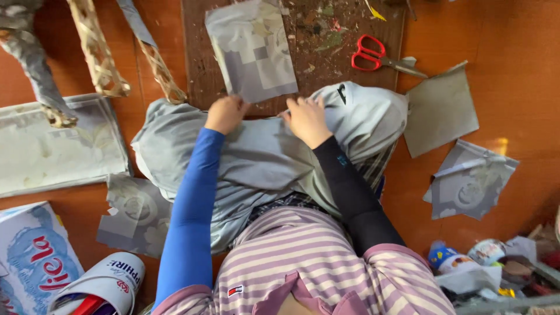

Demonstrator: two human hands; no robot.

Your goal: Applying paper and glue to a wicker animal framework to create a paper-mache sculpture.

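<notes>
A grey patterned paper sheet (pixel 252 49) lies on a dark brown wooden board (pixel 326 35) at the top centre. My left hand (pixel 226 112), on a blue sleeve, pinches the sheet's lower left corner. My right hand (pixel 307 118), on a black sleeve, rests with fingers curled at the sheet's lower right edge, pressing on a grey cloth (pixel 262 157) that covers my lap. Whether the right hand grips the sheet or only the cloth is unclear.
Red-handled scissors (pixel 373 55) lie on the board at the right. Cut grey paper pieces (pixel 440 108), (pixel 469 181), (pixel 134 213) lie around on the orange floor. Woven strips (pixel 99 58) and a grey tray (pixel 58 143) sit at left; cartons and cans fill the bottom corners.
</notes>
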